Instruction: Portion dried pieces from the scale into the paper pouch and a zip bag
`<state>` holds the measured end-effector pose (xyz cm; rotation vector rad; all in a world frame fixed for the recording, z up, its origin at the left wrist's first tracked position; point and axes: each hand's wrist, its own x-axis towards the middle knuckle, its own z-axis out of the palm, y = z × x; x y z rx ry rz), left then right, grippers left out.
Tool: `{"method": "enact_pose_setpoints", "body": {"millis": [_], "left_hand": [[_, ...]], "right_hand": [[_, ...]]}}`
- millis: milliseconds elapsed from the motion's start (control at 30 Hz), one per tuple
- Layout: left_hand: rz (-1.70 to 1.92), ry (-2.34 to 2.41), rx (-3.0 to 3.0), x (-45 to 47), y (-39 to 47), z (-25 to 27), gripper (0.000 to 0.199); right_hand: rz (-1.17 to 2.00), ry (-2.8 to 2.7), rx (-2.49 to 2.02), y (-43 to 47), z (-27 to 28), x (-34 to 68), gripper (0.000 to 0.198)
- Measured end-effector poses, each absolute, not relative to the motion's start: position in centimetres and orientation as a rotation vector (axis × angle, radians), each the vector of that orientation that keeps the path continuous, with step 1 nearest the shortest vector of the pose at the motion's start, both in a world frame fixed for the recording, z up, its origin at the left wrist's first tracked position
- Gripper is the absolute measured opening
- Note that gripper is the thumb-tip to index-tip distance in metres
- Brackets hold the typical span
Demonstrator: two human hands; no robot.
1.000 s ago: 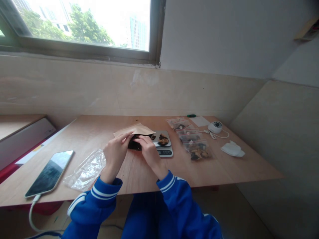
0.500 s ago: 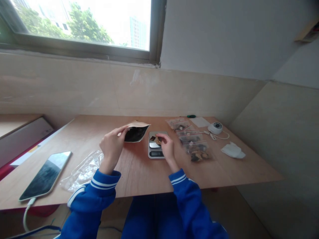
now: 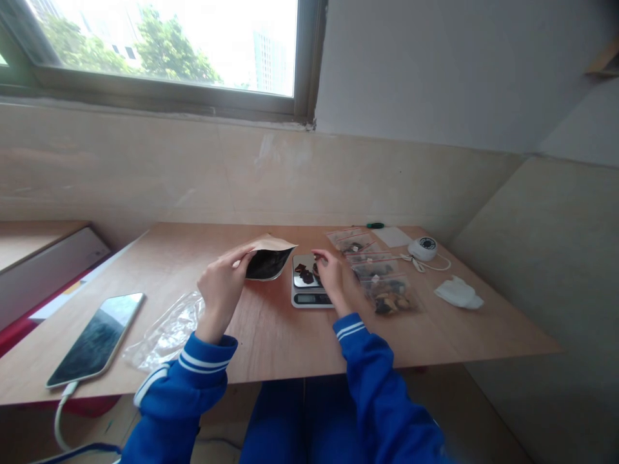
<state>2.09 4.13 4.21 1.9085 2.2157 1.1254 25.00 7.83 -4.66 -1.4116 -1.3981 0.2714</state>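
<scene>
My left hand (image 3: pixel 221 287) holds a brown paper pouch (image 3: pixel 269 255) by its rim, mouth held wide and dark inside, above the wooden table (image 3: pixel 271 335). Just right of the pouch stands a small digital scale (image 3: pixel 309 298) with dark dried pieces (image 3: pixel 306 276) on its metal pan. My right hand (image 3: pixel 334 278) rests over the scale's right side, fingertips at the pieces on the pan. Whether it pinches a piece is hidden by the fingers.
Several clear zip bags (image 3: pixel 382 283) of dried pieces lie in a row right of the scale. A white round device (image 3: pixel 422 247) with cable, a white tissue (image 3: pixel 458 292) and a green pen (image 3: pixel 373 225) lie farther right. An empty plastic bag (image 3: pixel 167 328) and a charging phone (image 3: pixel 97 338) lie left.
My right hand left the pouch's mouth and moved right onto the scale's pan. The left hand lifted the pouch and kept it open. More dark pieces now lie on the pan.
</scene>
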Motion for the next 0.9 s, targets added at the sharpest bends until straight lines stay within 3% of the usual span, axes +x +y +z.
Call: {"method": "enact_pose_setpoints", "body": {"millis": [333, 467, 600, 767, 900], "left_hand": [[1.180, 2.203, 1.874, 1.1, 4.3, 3.9, 0.034], [1.144, 2.179, 1.902, 1.1, 4.1, 3.9, 0.032], [1.099, 2.167, 1.998, 1.6, 3.2, 3.1, 0.031], [1.108, 2.144, 2.113, 2.0, 1.2, 1.0, 0.031], [1.107, 2.127, 2.188, 1.9, -0.5, -1.2, 0.031]], "right_hand": [[0.208, -1.664, -1.580, 9.0, -3.0, 25.2, 0.037], [0.063, -1.629, -1.260, 4.5, -2.3, 22.1, 0.039], [0.045, -1.962, -0.990, 1.2, -0.2, 18.1, 0.037], [0.189, -2.358, -1.368, 2.2, 0.9, 14.7, 0.039], [0.352, -2.483, -1.472, 4.6, -0.2, 12.6, 0.024]]}}
